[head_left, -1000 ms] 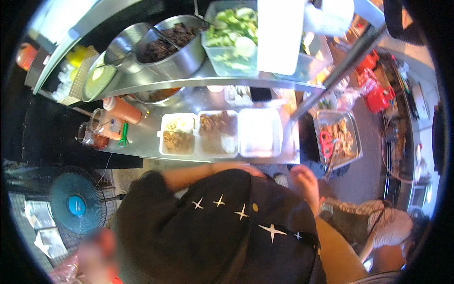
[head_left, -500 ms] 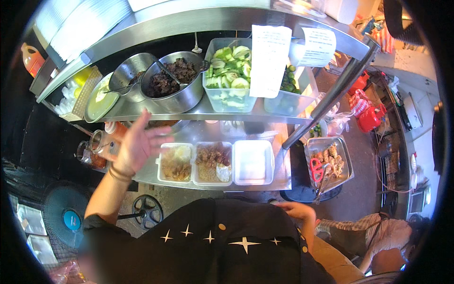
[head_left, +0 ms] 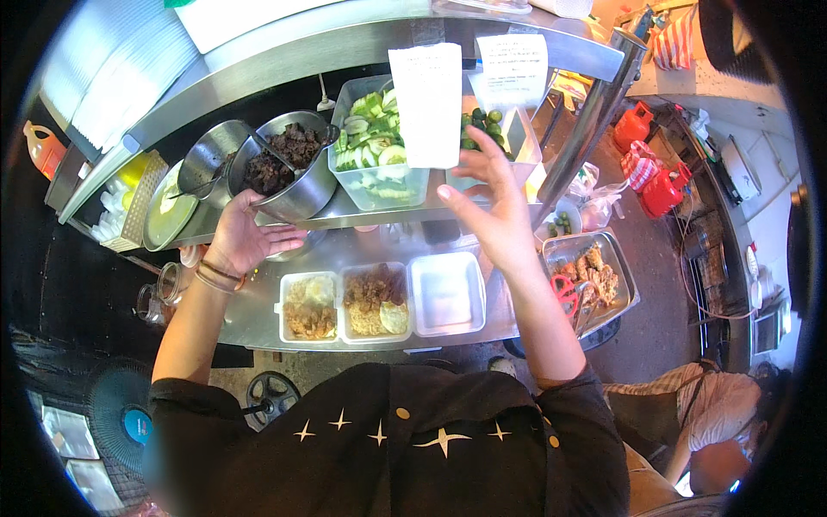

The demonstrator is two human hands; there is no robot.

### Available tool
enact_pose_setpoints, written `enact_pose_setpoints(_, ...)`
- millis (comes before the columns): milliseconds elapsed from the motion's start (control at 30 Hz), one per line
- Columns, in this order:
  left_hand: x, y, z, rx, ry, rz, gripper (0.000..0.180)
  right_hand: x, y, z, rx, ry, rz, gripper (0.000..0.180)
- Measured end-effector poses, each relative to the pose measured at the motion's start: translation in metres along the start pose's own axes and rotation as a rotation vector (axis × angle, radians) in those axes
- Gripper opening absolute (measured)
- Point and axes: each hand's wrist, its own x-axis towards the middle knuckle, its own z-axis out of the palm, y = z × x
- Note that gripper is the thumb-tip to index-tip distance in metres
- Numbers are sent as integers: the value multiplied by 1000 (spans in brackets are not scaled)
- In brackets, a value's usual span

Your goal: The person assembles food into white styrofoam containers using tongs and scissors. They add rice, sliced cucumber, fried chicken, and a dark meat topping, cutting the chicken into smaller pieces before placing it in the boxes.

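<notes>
My left hand (head_left: 241, 234) is open, palm up and fingers spread, at the shelf edge just below a steel pot (head_left: 303, 196) of dark cooked meat (head_left: 280, 159) with a spoon in it. My right hand (head_left: 491, 211) is raised with fingers apart in front of a clear tub (head_left: 522, 159) of small green citrus fruits (head_left: 491, 123). Beside that stands a tub of sliced cucumber (head_left: 370, 142), partly covered by a hanging paper slip (head_left: 428, 108). Below, two white takeaway boxes hold rice, meat and egg (head_left: 394, 317); a third white box (head_left: 448, 293) shows only its bare inside.
A steel bowl (head_left: 205, 146) and a green plate (head_left: 166, 226) share the shelf. A slanted metal post (head_left: 594, 108) rises at its right end. Right of the counter, a tray of cooked meat (head_left: 629, 293) holds red-handled scissors (head_left: 562, 293). Another person (head_left: 706, 405) is at lower right.
My right hand has come up from beside my body to the shelf. My left hand has moved slightly down and turned palm up. The view has shifted a little to the right.
</notes>
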Motion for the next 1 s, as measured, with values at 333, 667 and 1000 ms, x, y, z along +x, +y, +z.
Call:
enact_pose_setpoints(333,-36,-39,3,-190,4,208,55,-37,25,-14,136,-1,151,53)
enact_pose_setpoints(667,-110,-75,38,-123,34,349,66,-62,53,-5,681,-479,542,68)
enact_pose_setpoints(1000,-115,-163,80,-233,-21,131,57,-114,-5,15,825,-514,700,87)
